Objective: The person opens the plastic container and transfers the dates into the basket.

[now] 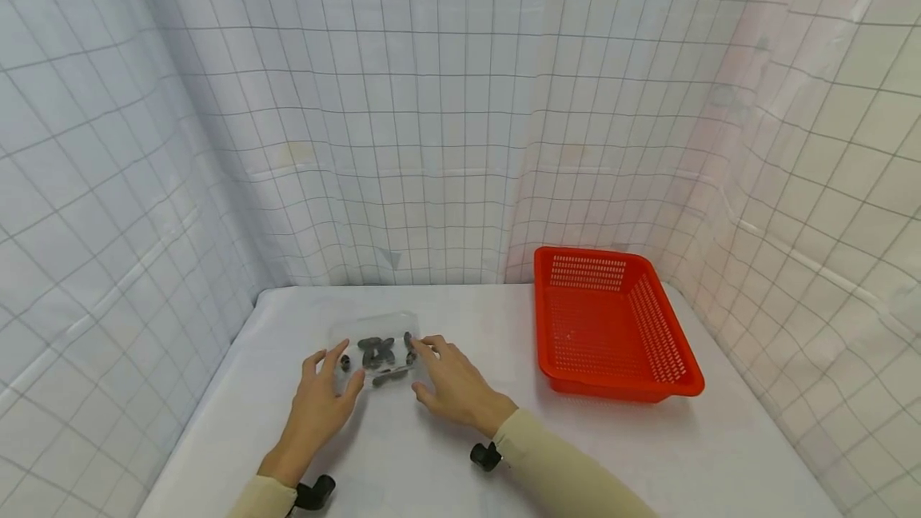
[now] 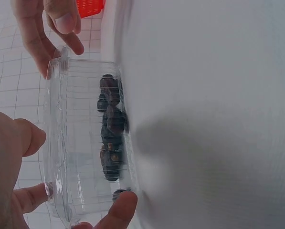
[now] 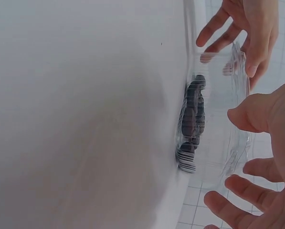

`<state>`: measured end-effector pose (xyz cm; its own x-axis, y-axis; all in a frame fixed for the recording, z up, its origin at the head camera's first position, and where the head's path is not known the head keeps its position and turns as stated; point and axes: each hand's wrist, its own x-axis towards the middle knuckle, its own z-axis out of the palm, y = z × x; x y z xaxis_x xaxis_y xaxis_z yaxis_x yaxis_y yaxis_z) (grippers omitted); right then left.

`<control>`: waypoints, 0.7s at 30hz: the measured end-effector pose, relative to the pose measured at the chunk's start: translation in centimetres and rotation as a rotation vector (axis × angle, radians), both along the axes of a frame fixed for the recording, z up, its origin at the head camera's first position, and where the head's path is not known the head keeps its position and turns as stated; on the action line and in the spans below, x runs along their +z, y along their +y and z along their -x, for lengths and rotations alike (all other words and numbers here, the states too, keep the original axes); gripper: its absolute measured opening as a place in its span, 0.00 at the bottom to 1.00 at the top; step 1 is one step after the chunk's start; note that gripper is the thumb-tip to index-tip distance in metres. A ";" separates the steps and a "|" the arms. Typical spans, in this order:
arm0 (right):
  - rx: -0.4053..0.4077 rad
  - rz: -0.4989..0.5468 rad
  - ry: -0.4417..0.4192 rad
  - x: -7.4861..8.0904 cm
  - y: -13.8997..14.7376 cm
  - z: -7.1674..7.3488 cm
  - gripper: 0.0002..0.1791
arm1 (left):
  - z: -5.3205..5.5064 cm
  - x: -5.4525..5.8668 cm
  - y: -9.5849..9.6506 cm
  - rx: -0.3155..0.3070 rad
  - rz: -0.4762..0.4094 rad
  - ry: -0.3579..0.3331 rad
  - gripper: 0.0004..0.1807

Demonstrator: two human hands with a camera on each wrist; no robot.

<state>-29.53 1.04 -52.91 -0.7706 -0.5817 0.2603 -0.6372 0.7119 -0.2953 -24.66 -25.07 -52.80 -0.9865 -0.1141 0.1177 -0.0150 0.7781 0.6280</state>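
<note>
Left hand (image 1: 320, 406): fingers and thumb spread wide, placed about the left end of the clear plastic container (image 1: 374, 326); thumb at the container's near side. Right hand (image 1: 456, 386): fingers and thumb set wide apart at the container's right end. Firm contact of either hand with the container cannot be confirmed. The container rests upright on the white tabletop (image 1: 482, 314), left of centre and nearer the far edge than the near edge. Dark, oblong pieces (image 1: 377, 352) lie on the container floor, most grouped at the middle, others near the ends. The red perforated basket (image 1: 607, 390) stands on the tabletop toward the far right corner, well apart from the container. A white, grid-lined sheet (image 1: 460, 142) hangs behind the tabletop's far edge.
</note>
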 end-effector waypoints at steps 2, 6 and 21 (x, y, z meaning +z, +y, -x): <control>0.006 0.012 -0.005 -0.1 0.4 0.0 0.42 | -0.1 0.0 0.2 -0.004 -0.011 -0.007 0.39; 0.003 0.039 -0.013 0.0 1.1 -0.3 0.42 | -0.2 -0.1 0.7 -0.015 -0.015 0.001 0.39; -0.035 0.062 -0.018 0.3 3.3 -1.9 0.39 | -1.2 0.1 2.4 -0.037 -0.011 0.027 0.41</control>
